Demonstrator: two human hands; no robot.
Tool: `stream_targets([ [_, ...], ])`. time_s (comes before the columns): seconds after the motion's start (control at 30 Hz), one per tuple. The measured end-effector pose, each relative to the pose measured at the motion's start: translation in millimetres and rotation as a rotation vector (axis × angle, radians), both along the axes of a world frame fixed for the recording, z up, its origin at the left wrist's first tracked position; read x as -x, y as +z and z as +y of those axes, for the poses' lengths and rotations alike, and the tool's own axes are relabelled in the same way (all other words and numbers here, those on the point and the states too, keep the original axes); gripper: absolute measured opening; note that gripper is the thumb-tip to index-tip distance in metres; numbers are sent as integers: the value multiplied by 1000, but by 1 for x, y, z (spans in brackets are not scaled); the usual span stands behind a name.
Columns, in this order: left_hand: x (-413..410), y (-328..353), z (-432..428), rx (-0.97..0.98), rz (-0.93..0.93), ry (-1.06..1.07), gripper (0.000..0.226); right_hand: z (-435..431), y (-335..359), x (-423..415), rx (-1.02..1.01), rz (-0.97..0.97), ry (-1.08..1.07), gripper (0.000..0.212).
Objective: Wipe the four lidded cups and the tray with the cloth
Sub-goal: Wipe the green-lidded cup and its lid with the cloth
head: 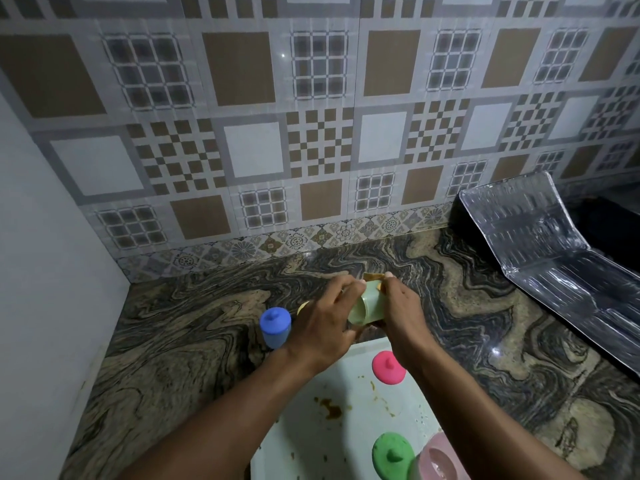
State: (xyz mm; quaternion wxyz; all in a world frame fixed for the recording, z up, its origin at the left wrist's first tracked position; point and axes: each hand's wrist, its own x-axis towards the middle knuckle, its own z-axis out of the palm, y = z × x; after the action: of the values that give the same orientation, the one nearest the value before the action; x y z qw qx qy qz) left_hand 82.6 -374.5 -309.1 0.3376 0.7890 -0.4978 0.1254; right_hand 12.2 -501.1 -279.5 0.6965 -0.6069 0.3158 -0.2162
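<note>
My left hand (pixel 325 317) holds a pale green cup (pixel 369 308) on its side above the counter, its open mouth turned towards me. My right hand (pixel 403 306) presses a brownish cloth (pixel 374 277) against the cup's far end. A blue lidded cup (pixel 276 327) stands on the counter to the left, with something yellow (pixel 303 308) partly hidden behind my left hand. On the white tray (pixel 346 427), marked with brown stains, lie a pink lid (pixel 388 368) and a green lid (pixel 393 457). A pink cup (pixel 438 459) lies at the tray's right edge.
The dark marbled stone counter (pixel 180 334) meets a patterned tiled wall at the back and a plain white wall on the left. A shiny foil-covered sheet (pixel 554 258) slopes over a dark object at the right.
</note>
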Motion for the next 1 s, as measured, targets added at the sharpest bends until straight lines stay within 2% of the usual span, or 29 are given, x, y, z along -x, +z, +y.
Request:
stream_targets([
  [0.07, -2, 2, 1, 14, 91, -18, 66, -1, -1, -1, 3, -10, -12, 39],
  [0.17, 2, 5, -1, 151, 501, 43, 73, -2, -5, 0, 24, -29, -26, 40],
  [0.2, 2, 3, -2, 183, 533, 54, 68, -3, -6, 0, 31, -29, -21, 39],
  [0.27, 0, 0, -1, 140, 348, 7, 61, -4, -9, 0, 39, -32, -12, 36],
  [0.33, -6, -2, 4, 42, 88, -92, 60, -6, -11, 0, 50, -39, -13, 34],
  [0.37, -9, -1, 6, 26, 48, -105, 63, -7, -12, 1, 63, -38, -13, 35],
  [0.4, -11, -2, 7, 28, 89, -95, 67, -8, -13, 1, 77, -36, -17, 36],
  [0.5, -5, 0, 3, 101, 509, -23, 80, -9, -12, -1, 106, -46, -28, 39],
  [0.53, -3, -2, 0, 134, 579, -20, 78, -8, -13, -1, 122, -44, -29, 39],
  [0.57, -3, -4, 0, 138, 537, -16, 74, -8, -13, -2, 135, -39, -25, 39],
  [0.67, -6, -5, 5, 81, 175, -59, 68, -6, -14, -1, 101, -31, -1, 40],
  [0.7, -8, -3, 7, 48, 116, -70, 69, -5, -15, 0, 80, -39, -7, 37],
  [0.77, -6, 0, 6, 5, 196, -53, 77, -6, -16, 2, 55, -51, -27, 35],
  [0.87, 0, 1, 1, 82, 543, -16, 82, -5, -16, 3, 66, -59, -41, 34],
  [0.93, 0, 1, 2, 106, 430, -24, 74, -4, -16, 3, 76, -59, -34, 33],
  [1.0, 0, -1, 6, 66, 165, -108, 67, -4, -15, 2, 76, -53, -6, 32],
])
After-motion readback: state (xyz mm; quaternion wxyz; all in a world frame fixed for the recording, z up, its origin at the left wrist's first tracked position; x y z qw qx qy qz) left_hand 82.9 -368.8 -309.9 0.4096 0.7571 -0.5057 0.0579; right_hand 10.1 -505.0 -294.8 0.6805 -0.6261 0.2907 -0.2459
